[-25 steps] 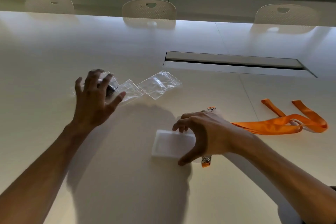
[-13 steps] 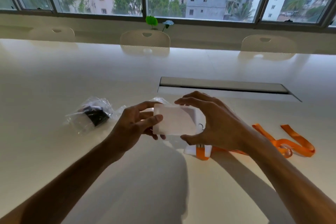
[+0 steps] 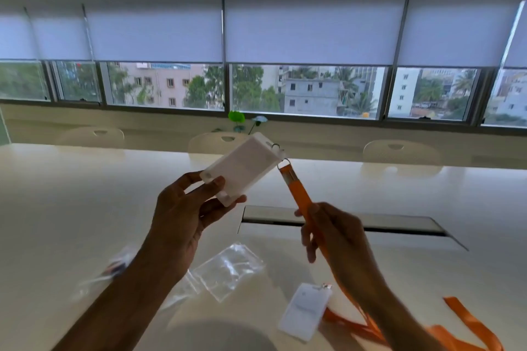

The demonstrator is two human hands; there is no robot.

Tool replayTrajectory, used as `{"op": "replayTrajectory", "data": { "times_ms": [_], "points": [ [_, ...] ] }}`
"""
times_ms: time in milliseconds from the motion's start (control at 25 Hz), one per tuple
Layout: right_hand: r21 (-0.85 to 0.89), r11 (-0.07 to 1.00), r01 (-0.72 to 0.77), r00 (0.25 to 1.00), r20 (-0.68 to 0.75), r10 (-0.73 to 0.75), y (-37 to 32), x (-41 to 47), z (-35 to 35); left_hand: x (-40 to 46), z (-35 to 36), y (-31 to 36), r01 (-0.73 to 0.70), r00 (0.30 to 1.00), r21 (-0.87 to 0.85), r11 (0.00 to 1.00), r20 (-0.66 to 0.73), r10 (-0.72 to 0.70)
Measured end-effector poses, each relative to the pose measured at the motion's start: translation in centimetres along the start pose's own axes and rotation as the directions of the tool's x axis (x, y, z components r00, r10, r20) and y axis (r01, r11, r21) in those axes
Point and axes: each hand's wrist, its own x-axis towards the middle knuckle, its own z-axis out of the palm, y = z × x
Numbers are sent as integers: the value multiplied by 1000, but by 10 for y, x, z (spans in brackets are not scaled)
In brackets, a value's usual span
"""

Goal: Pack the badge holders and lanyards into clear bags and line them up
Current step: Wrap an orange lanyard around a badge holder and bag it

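My left hand (image 3: 182, 208) holds a white frosted badge holder (image 3: 245, 167) by its lower end, raised above the table. An orange lanyard (image 3: 298, 194) is clipped to the holder's top corner, and my right hand (image 3: 330, 232) grips its strap a little below the clip. The strap runs down behind my right arm to the table. A second white badge holder (image 3: 303, 312) lies flat on the table with another orange lanyard (image 3: 467, 322). An empty clear bag (image 3: 228, 269) lies between my arms. A filled clear bag (image 3: 108, 273) sits blurred at the left.
The long white table (image 3: 57, 208) has a recessed cable slot (image 3: 399, 225) just beyond my hands. Three white chairs (image 3: 399, 151) stand along the far side under the windows. A small green plant (image 3: 236, 118) is on the sill.
The camera tilted up. Both hands lifted the badge holder higher; my right hand left the holder and took the orange strap, pulling it out taut.
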Motion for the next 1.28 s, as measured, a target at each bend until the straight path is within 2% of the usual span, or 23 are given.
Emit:
{"op": "replayTrajectory", "data": {
  "times_ms": [80,120,160,200,240,280,320,360,400,520,560,640,720,800,880,960,1040,1080,1120,1160,1240,1280],
  "points": [
    [-172,985,-33,999,8,35,-1,-8,15,1,18,-4,-102,990,200,975,-74,119],
    [-294,956,-17,998,56,35,-3,-13,24,1,25,-9,-186,969,384,905,-81,233],
    [-405,913,43,994,112,3,-7,-18,30,1,30,-17,-297,924,586,754,-21,381],
    [-469,877,105,988,153,-36,-13,-22,33,-1,31,-26,-416,856,742,525,123,503],
    [-481,865,143,983,168,-69,-23,-23,32,-2,30,-35,-515,781,807,288,303,546],
    [-454,879,147,983,166,-79,-35,-23,27,-4,27,-41,-589,724,800,116,459,514],
    [-424,896,131,986,149,-74,-44,-22,19,-5,24,-46,-647,689,763,20,572,445],
    [-411,904,120,988,134,-70,-52,-20,9,-7,21,-49,-696,665,718,-10,650,367],
    [-416,902,112,990,120,-68,-57,-17,-3,-10,20,-51,-734,652,679,9,701,289],
    [-432,895,113,991,114,-70,-63,-6,-36,-22,18,-54,-745,654,626,232,754,67],
    [-436,893,111,992,107,-71,-62,-3,-44,-27,20,-53,-709,671,636,304,742,12],
    [-474,875,99,995,60,-80,-56,3,-57,-39,25,-48,-582,746,693,425,663,-60],
    [-509,858,72,996,-3,-85,-48,8,-65,-44,26,-40,-474,791,699,536,605,-89],
    [-506,862,31,996,-60,-70,-39,13,-69,-42,27,-33,-414,788,612,674,612,-71],
    [-448,894,15,999,-35,-34,-32,13,-66,-37,28,-30,-326,789,492,808,612,-55],
    [-400,916,25,999,-13,-33,-22,9,-56,-34,26,-29,-223,804,378,898,593,-49],
    [-312,947,80,995,80,-58,-22,-2,-41,-31,25,-29,-134,829,292,947,556,-55],
    [-180,979,95,984,166,-65,-25,-7,-32,-29,23,-29,-109,848,279,954,527,-57],
    [19,999,49,956,290,-53,-21,-10,-27,-28,22,-29,-103,872,289,952,486,-53],
    [137,990,28,928,363,-77,-15,-10,-23,-26,20,-29,-105,901,312,944,432,-43],
    [119,990,-75,940,341,30,-13,-10,-9,-22,17,-30,-118,939,358,926,343,-13],
    [177,974,-143,935,348,74,-9,-9,-5,-21,17,-30,-134,947,384,914,320,5]
  ]
}}
